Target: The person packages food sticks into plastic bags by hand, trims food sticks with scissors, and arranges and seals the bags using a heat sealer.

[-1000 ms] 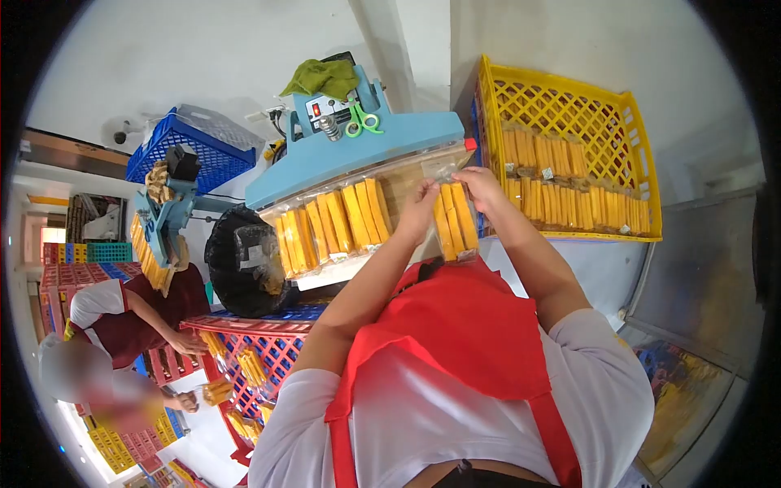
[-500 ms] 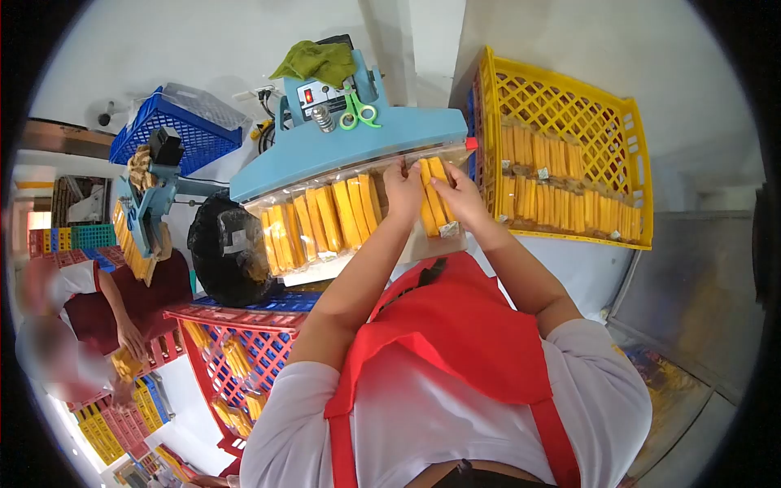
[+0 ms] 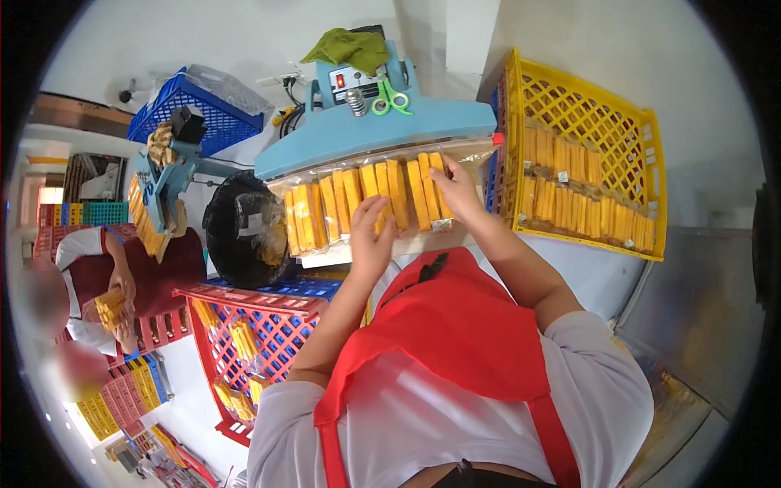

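A row of clear plastic packs of yellow sticks [image 3: 346,195] lies along the front of a blue sealing machine [image 3: 382,126], their upper plastic reaching its long edge. My right hand [image 3: 457,193] grips the rightmost pack [image 3: 425,191] at its upper right side, thumb on top and the other fingers partly hidden. My left hand [image 3: 373,236] rests over the lower part of the middle packs with its fingers apart and slightly bent, holding nothing. Green-handled scissors [image 3: 390,99] and a green cloth [image 3: 348,49] lie on top of the machine.
A yellow crate [image 3: 590,102] with rows of packs stands at right. Left of the machine is a black-lined bin [image 3: 240,232]; below it, a red crate [image 3: 244,297] holds packs. A co-worker [image 3: 102,285] handles yellow sticks at far left, near a second blue machine [image 3: 167,187].
My left hand has left the rightmost pack and moved left and down onto the middle packs. That pack now sits closer to the row. My right hand stays at its right side.
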The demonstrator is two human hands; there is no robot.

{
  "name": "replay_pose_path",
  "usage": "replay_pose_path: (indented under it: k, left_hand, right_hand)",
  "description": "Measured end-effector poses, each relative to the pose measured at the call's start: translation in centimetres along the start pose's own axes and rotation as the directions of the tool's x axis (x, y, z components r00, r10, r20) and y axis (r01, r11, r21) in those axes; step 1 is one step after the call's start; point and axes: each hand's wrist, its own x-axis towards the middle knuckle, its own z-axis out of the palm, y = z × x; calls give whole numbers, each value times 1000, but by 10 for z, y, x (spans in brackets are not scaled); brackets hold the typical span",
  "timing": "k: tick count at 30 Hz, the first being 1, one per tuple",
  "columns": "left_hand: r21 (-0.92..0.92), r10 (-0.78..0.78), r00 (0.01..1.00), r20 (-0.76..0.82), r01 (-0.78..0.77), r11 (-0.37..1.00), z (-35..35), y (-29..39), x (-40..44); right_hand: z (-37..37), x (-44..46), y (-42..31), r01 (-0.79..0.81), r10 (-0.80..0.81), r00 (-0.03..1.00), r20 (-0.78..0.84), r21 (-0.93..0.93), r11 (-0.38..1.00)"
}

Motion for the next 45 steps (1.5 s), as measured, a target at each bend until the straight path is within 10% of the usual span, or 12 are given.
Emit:
replay_pose_path:
  k: [10,14,16,17,21,24,27,30,32,37,45]
  left_hand:
    - [-84,-364,791,-492,373,924,-112,-57,-69]
    - [279,-134,708,-693,436,856,-152,-122,-127]
    - [244,-169,637,-752,507,827,-169,-132,-163]
    - [168,-243,566,-788,577,799,-176,-132,-182]
    - [9,-401,373,-836,741,672,-193,-166,-259]
    - [-279,-702,118,-702,862,423,-209,-183,-301]
    - [-60,-613,169,-772,940,335,-218,-237,-346]
    - [-827,-888,-85,-452,414,381,-219,-334,-413]
    - [-960,-907,-312,-281,88,267,-232,-314,-407]
    - [-966,-863,-437,-254,80,244,-202,-337,-452]
    - [-825,-672,-727,139,-461,328,-169,-332,-550]
  right_hand:
    - [9,7,11,-29,29,999,21,-29,999]
    - [-11,17,21,-124,112,992,-54,-385,915]
    - [0,2,-7,-187,193,964,183,-48,981]
    - [-10,4,-7,-182,200,976,90,-176,967]
    - [-24,15,-34,-110,1,959,-284,-368,923]
    - [24,7,-82,143,-284,914,-289,-424,894]
    - [62,14,-103,285,-357,931,-74,-464,839]
    - [103,17,-101,357,-293,934,204,-551,754]
    - [131,6,-93,349,-217,934,285,-596,723]
    - [151,-5,-73,305,44,894,446,-677,669]
    - [225,-17,-60,330,256,812,524,-776,538]
